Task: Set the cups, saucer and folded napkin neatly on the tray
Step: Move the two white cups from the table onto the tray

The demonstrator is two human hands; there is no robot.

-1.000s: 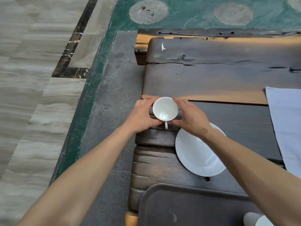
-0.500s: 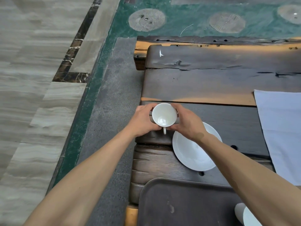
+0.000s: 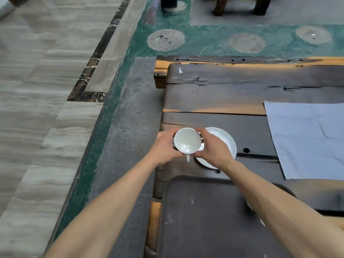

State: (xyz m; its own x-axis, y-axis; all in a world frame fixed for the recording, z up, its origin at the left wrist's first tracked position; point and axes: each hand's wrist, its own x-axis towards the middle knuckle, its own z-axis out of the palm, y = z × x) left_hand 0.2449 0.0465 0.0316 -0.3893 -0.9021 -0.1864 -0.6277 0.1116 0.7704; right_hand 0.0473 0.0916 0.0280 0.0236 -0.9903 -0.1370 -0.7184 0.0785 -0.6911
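Observation:
A white cup point(image 3: 187, 140) with its handle pointing toward me is held between both hands, just above the left edge of the table. My left hand point(image 3: 163, 148) wraps its left side and my right hand point(image 3: 214, 149) its right side. A white saucer point(image 3: 226, 141) lies on the table behind my right hand, partly hidden by it. The dark tray point(image 3: 204, 220) sits nearest me. A pale blue napkin point(image 3: 307, 138) lies spread flat at the right. A second white cup point(image 3: 249, 205) peeks out on the tray beneath my right forearm, mostly hidden.
The dark wooden table point(image 3: 232, 94) ends at its left edge near the cup, with grey and green floor point(image 3: 126, 127) beyond. Small holes point(image 3: 246, 150) dot the wood by the saucer. Wooden furniture legs point(image 3: 240, 6) stand at the top.
Both hands have carried the cup toward me and slightly right, so it now overlaps the saucer's left edge. The view has tilted up, showing more of the tray and napkin.

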